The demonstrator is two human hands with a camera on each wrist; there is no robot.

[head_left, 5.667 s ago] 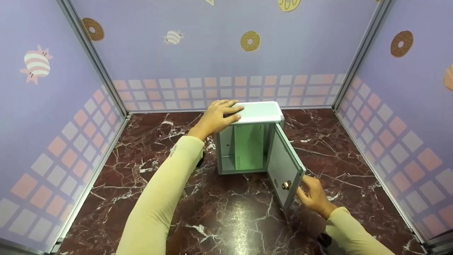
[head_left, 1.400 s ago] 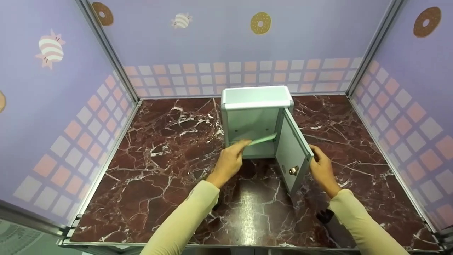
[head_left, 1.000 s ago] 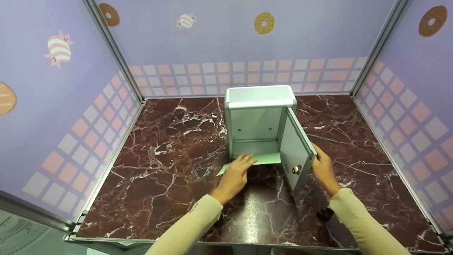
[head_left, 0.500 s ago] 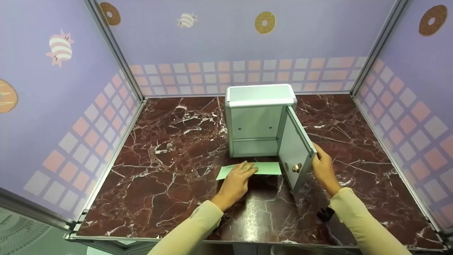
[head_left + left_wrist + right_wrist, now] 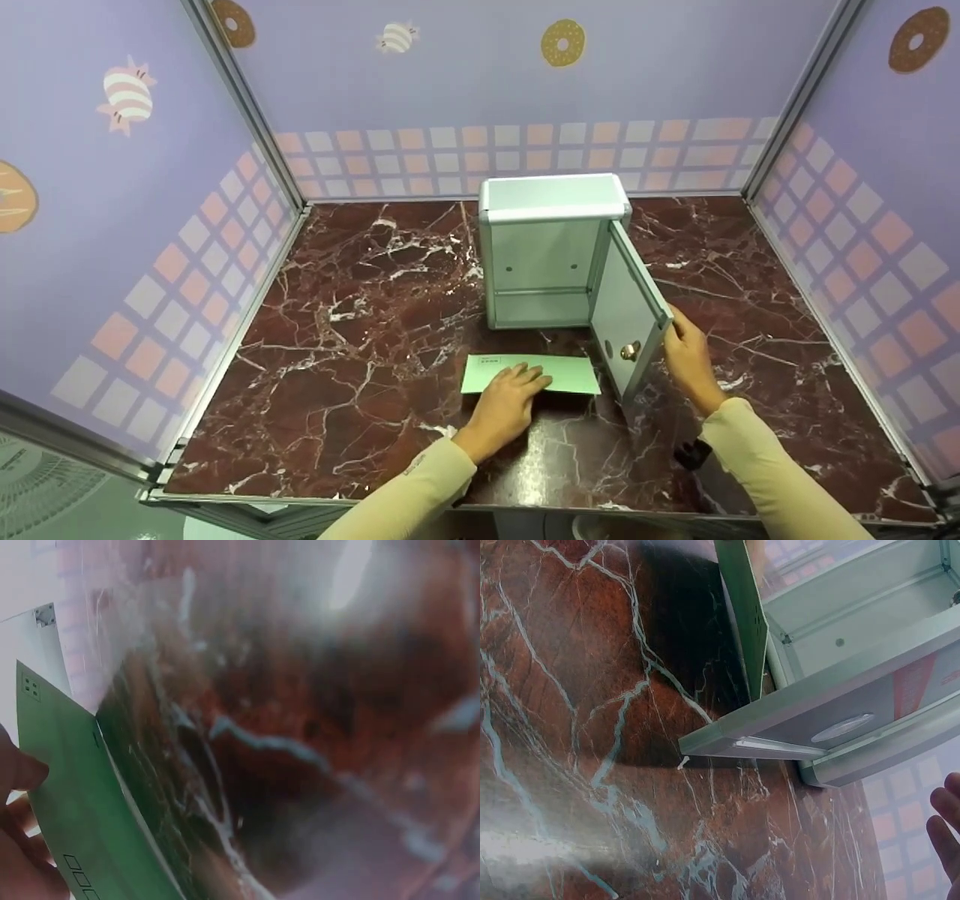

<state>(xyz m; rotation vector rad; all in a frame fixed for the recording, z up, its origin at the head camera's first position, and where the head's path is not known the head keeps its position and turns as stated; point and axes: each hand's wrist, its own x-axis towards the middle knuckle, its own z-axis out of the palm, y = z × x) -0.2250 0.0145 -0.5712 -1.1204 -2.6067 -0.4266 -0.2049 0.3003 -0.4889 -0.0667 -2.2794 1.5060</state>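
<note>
Envelope (image 5: 574, 373) at lower centre is pinched by the left hand (image 5: 504, 409) before the box (image 5: 555, 196), while the right hand (image 5: 688, 361), loose-fingered at right beside the door (image 5: 620, 304), likely steadies its swing.

I can see 2 sleeved arms (image 5: 772, 465) stretched forward: the left hand (image 5: 501, 411) pinches between thumb and fingers, while the right hand's (image 5: 688, 360) fingers reach out, loosely extended.
</note>
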